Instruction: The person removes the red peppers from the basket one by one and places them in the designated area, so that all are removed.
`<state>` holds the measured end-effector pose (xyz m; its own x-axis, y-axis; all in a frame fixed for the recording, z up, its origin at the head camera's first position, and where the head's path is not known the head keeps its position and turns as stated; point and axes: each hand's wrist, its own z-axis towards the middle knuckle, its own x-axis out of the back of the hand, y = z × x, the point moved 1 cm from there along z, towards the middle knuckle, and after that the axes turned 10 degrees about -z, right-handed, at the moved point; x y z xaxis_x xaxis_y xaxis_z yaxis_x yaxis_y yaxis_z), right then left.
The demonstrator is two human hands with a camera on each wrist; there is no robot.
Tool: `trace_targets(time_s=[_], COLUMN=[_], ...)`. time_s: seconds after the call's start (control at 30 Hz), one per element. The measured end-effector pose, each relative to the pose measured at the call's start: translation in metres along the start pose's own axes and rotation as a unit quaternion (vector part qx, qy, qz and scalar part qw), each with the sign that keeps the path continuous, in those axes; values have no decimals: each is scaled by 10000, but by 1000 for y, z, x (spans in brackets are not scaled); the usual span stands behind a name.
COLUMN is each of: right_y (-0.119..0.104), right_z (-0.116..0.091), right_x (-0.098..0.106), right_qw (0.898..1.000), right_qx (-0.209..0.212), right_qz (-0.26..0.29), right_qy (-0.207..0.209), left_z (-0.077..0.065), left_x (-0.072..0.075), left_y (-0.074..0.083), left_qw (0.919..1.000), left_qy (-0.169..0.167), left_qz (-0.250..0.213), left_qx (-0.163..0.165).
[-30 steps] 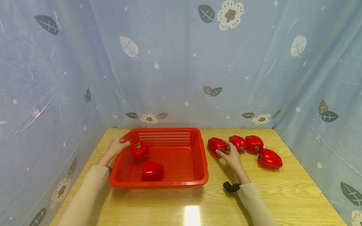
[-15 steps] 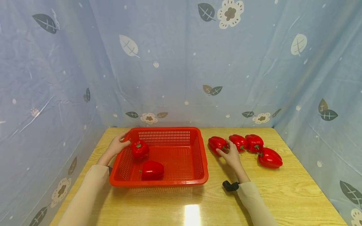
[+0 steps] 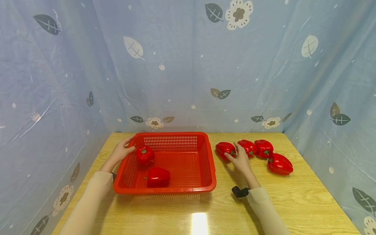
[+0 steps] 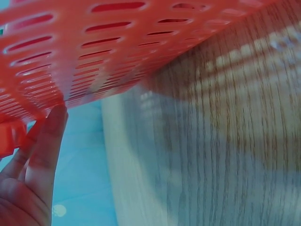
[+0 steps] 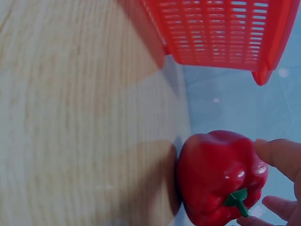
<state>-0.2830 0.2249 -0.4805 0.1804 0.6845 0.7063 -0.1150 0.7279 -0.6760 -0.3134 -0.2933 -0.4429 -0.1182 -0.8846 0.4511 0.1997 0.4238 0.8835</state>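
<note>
Okay, so your left hand [image 3: 118, 152] has hold of the red basket [image 3: 164, 190] at its upper-left corner, left of centre in the head view. Your thumb's over the rim and the other fingers go down the outside; the left wrist view has fingertips right against the slotted wall.

Your right hand [image 3: 241, 161] is right of centre, fingers spread apart around the stem end of the nearest pepper [image 3: 224, 149], which lies on its side just right of the basket. In the right wrist view that pepper sits at the lower right, green stem pointing at your fingers, thumb right at its edge. Can't tell from here if there's any real pressure on it.

You've got 2 peppers inside the basket: the upright pepper [image 3: 145, 156] toward its upper left, stem up, and the tipped pepper [image 3: 158, 177] at its lower middle, stem to the left. Another 3 peppers [image 3: 263, 148] are bunched on the wooden surface [image 3: 293, 202] further right, the leftmost partly behind your fingers. Blue leaf-and-flower cloth [image 3: 176, 71] fills the top of the frame, and there's a black wrist piece [image 3: 240, 192] by your right cuff.
</note>
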Motion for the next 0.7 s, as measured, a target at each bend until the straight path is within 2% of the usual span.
trace_targets(time_s=[0.23,0.37,0.5,0.7], right_y=[-9,-19,-29,-44], right_z=[-1,-2,-4,-5], right_x=[7,10,13,18], right_qw=[9993,9977,9973,9970], right_qx=[286,521,669,766], right_qz=[-161,-266,-195,-24], right_qy=[167,345,244,95], left_z=[0,-1,-1,1], left_x=[0,1,1,1], left_y=[0,1,4,3], left_qw=[9998,9982,9958,9963], left_qy=[42,71,93,61], left_qz=[196,596,897,850], left_qx=[2,-90,-153,-110])
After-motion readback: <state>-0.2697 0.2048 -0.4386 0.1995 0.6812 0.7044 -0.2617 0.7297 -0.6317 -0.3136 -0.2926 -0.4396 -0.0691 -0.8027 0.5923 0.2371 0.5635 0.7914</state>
